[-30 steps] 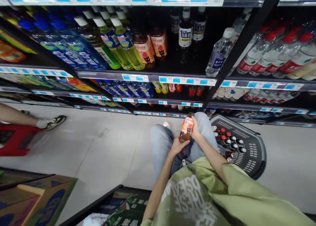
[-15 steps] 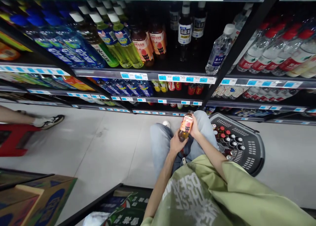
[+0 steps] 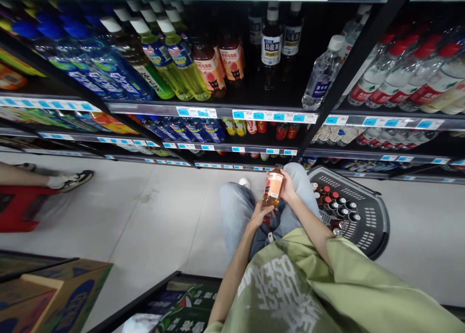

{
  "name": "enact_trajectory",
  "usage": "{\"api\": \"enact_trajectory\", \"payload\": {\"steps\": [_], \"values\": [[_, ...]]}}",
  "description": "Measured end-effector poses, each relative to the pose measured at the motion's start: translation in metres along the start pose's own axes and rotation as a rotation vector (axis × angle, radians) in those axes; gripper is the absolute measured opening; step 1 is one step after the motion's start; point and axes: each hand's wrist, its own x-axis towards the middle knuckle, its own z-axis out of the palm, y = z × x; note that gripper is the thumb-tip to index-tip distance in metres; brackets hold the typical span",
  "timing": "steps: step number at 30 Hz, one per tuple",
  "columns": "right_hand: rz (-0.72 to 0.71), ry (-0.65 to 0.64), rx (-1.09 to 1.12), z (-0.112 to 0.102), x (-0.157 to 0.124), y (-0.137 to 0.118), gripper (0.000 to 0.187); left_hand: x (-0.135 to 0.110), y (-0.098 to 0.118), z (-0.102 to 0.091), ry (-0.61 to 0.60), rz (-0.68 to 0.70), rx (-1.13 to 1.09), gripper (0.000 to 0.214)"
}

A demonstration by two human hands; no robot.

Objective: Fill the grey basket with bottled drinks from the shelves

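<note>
I hold a small amber drink bottle [image 3: 272, 188] with an orange label over my lap, cap pointing away from me. My right hand [image 3: 288, 189] wraps round its upper part. My left hand [image 3: 259, 214] cups the bottle's base from below with bent fingers. My knees in light blue jeans [image 3: 238, 212] are beneath it. Matching bottles with cat labels [image 3: 212, 71] stand on the shelf ahead.
A dark shopping basket [image 3: 366, 216] with several capped bottles sits on the floor at my right. Drink shelves [image 3: 218, 112] fill the view ahead. Another person's leg and shoe [image 3: 72, 179] rest by a red stool [image 3: 22, 204] at left. Cardboard boxes [image 3: 54, 294] lie near left.
The bottle has been turned in my hands, so its label faces differently. My left hand slid from the bottle's side down to its base. The view shifted slightly.
</note>
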Motion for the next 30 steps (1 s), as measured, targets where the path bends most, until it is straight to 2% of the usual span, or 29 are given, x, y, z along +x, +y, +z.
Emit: {"api": "enact_trajectory", "payload": {"steps": [3, 6, 11, 13, 18, 23, 26, 30], "values": [[-0.027, -0.013, -0.005, -0.001, -0.002, -0.002, 0.038, 0.000, 0.004, -0.003, -0.101, -0.050, -0.165, 0.077], [-0.055, 0.017, -0.007, -0.001, -0.003, -0.003, 0.040, -0.002, 0.011, -0.006, -0.124, -0.104, -0.304, 0.088], [-0.074, 0.062, 0.095, -0.003, 0.001, -0.004, 0.032, 0.000, 0.012, -0.004, -0.142, -0.172, -0.305, 0.094], [-0.083, 0.081, 0.116, -0.004, 0.003, -0.003, 0.028, 0.005, 0.008, -0.002, -0.091, -0.164, -0.277, 0.093], [-0.102, 0.105, 0.086, -0.006, 0.006, 0.002, 0.020, 0.014, -0.004, 0.001, 0.182, -0.066, -0.164, 0.088], [-0.079, 0.104, 0.052, -0.003, 0.008, 0.008, 0.019, 0.014, -0.007, 0.002, 0.333, 0.051, 0.081, 0.072], [-0.070, 0.089, 0.042, -0.002, 0.009, 0.010, 0.018, 0.013, -0.006, 0.003, 0.379, 0.124, 0.216, 0.072], [-0.087, 0.077, 0.010, -0.003, 0.010, 0.010, 0.019, 0.013, -0.004, 0.003, 0.371, 0.184, 0.266, 0.082]]}}
